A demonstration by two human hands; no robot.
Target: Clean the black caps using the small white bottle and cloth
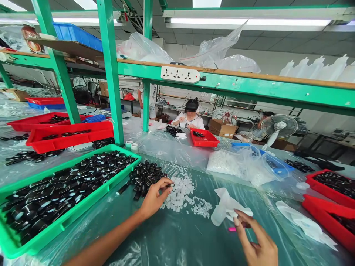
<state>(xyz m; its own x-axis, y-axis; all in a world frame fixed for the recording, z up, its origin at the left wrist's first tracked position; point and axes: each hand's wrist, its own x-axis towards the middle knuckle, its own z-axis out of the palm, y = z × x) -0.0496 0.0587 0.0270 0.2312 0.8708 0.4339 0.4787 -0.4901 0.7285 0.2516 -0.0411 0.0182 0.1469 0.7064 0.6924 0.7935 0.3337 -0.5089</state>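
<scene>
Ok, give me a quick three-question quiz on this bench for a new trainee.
1. True or false: the green tray holds white pellets.
2. The left hand has its fingertips at: A) the loose black parts beside the white bits; B) the desk fan; C) the power strip.
3. Fill in: the thin stick by the right hand is ___ in colour.
Key: 1 false, it holds black parts; 2 A; 3 pink.

Green tray [69, 216], red trays [72, 142], desk fan [279, 126], perhaps bottles [316, 68] on shelf [249, 87].
</scene>
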